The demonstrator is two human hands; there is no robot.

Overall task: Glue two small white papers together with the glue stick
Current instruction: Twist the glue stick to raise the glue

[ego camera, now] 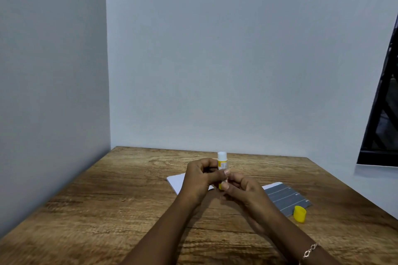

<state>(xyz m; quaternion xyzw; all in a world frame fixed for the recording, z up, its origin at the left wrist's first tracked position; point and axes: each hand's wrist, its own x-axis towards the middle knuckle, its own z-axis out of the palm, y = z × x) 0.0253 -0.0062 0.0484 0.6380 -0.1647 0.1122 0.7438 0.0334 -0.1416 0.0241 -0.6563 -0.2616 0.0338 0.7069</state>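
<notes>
Uncapped, upright yellow glue stick (222,160), white tip exposed, pinched between left hand (199,178) and right hand (242,189) fingers.

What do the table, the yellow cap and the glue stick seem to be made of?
Table: wood or wood-look laminate, matte, with visible grain and cracks. Yellow cap: likely plastic, smooth and uniformly coloured. Glue stick: probably a plastic tube with a printed label.

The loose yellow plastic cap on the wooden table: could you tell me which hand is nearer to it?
Right. The right hand is at the glue stick, left of the yellow plastic cap; the left hand is farther left, beyond the stick.
</notes>
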